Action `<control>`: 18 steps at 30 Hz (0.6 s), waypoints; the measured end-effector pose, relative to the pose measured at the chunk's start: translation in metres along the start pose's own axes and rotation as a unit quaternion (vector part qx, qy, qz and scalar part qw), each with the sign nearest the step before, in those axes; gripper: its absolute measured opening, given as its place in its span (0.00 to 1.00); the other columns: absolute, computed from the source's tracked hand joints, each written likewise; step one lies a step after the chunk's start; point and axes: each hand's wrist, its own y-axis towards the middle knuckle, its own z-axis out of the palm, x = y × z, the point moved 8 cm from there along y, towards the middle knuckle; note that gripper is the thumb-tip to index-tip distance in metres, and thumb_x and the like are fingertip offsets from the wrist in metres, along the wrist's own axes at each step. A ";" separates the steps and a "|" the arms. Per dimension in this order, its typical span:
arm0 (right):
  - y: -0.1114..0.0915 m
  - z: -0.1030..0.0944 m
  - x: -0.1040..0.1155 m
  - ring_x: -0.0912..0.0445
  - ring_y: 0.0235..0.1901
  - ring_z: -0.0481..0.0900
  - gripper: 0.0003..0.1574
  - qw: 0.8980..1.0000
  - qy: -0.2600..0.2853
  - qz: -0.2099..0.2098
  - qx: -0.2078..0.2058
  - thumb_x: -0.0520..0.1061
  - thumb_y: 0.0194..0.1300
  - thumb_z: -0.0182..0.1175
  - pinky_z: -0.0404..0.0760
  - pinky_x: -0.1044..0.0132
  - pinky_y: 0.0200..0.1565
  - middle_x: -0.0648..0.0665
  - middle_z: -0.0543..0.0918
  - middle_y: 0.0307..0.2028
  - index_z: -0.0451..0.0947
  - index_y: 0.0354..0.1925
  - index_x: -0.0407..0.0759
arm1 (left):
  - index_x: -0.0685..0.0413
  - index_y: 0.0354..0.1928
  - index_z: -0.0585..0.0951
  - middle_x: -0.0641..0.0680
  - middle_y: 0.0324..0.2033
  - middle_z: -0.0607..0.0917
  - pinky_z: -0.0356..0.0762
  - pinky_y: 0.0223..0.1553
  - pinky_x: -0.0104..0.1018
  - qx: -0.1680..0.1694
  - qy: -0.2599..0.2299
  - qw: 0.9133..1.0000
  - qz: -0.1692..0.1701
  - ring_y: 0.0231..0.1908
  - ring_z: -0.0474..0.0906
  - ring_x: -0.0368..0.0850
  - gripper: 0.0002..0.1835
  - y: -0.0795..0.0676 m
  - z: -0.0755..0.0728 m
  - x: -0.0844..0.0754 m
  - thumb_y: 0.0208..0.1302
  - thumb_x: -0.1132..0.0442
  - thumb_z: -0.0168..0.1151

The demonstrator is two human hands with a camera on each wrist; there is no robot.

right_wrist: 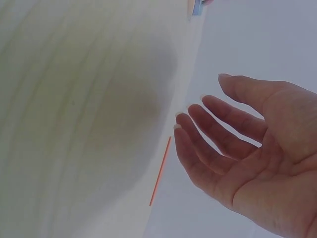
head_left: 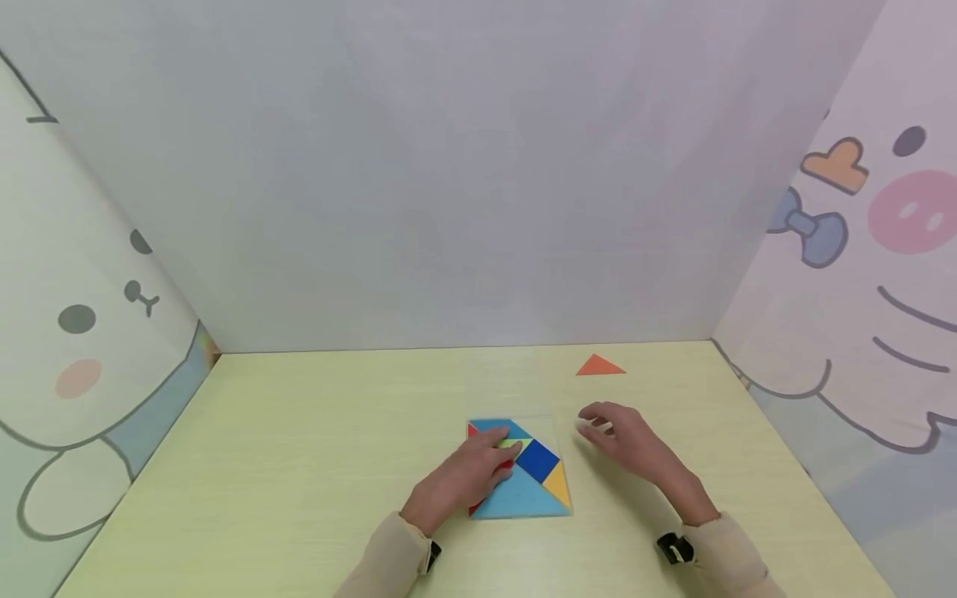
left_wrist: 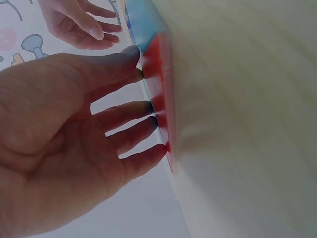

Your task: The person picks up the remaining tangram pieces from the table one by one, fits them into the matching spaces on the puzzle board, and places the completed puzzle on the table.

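Note:
A clear square tray point(head_left: 543, 425) with flat tangram pieces lies on the table in the head view. In it are a large light-blue triangle point(head_left: 519, 501), a dark-blue square point(head_left: 537, 461), a yellow triangle point(head_left: 557, 483) and a red piece point(left_wrist: 156, 74), partly hidden under my left hand point(head_left: 473, 467). That hand rests on the pieces with its fingers spread and its fingertips touching them. To the right of the tray, my right hand point(head_left: 626, 436) hovers above the table, fingers loosely bent and holding nothing. Beyond it lies an orange triangle point(head_left: 600, 366).
The pale yellow table point(head_left: 321, 448) meets a plain light wall point(head_left: 463, 183) at the back. Side panels with cartoon animals stand at left point(head_left: 67, 357) and right point(head_left: 860, 332). The tray's upper right corner shows bare.

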 end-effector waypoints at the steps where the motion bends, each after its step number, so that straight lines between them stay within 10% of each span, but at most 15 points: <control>1: 0.001 -0.001 -0.001 0.45 0.46 0.85 0.15 1.000 -0.001 0.001 -0.003 0.39 0.71 0.66 0.87 0.54 0.44 0.39 0.87 0.47 0.82 0.52 0.32 | 0.51 0.71 0.76 0.61 0.72 0.71 0.69 0.69 0.45 0.000 0.000 1.000 0.000 0.72 0.66 0.55 0.24 0.000 0.000 0.000 0.76 0.58 0.61; 18: 0.017 -0.012 -0.019 0.41 0.45 0.87 0.13 0.999 0.002 0.025 -0.040 0.40 0.71 0.66 0.86 0.48 0.46 0.37 0.87 0.46 0.83 0.49 0.32 | 0.52 0.71 0.76 0.61 0.71 0.72 0.70 0.69 0.46 -0.002 -0.001 1.000 0.006 0.72 0.67 0.55 0.24 -0.001 -0.002 0.000 0.76 0.59 0.61</control>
